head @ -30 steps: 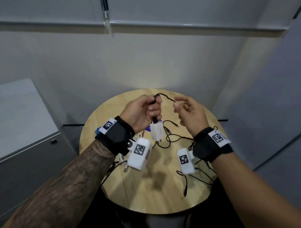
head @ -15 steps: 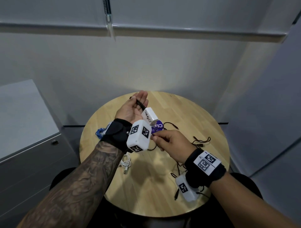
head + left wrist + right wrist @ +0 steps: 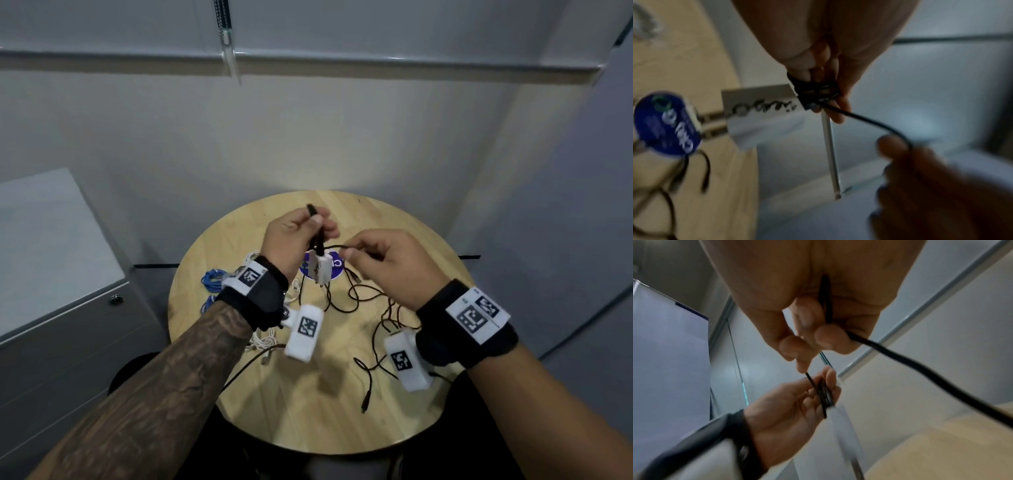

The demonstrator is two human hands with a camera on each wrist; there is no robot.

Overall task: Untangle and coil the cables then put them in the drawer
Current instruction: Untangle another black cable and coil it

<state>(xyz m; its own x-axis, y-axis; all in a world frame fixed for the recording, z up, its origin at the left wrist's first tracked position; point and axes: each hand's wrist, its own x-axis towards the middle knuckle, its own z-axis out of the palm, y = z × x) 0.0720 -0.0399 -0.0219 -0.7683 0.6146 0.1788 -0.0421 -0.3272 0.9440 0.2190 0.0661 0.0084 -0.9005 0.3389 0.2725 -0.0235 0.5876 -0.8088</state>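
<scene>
Loose black cable (image 3: 371, 373) trails across table (image 3: 308, 421) nearest you, plug end by near edge. Your right hand (image 3: 387, 270) above it, thumb and fingers pinching same cable, short run crossing over to your left hand (image 3: 291, 246). Left fingers curled round small coil (image 3: 813, 91), white charger (image 3: 322, 270) dangling under it. White cable (image 3: 263, 342) and blue cable (image 3: 214, 279) sit left. Grey cabinet (image 3: 68, 308) off left, drawers closed.

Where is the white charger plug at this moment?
In the head view, the white charger plug hangs below the left hand, above the round table, just left of the right hand.
</scene>
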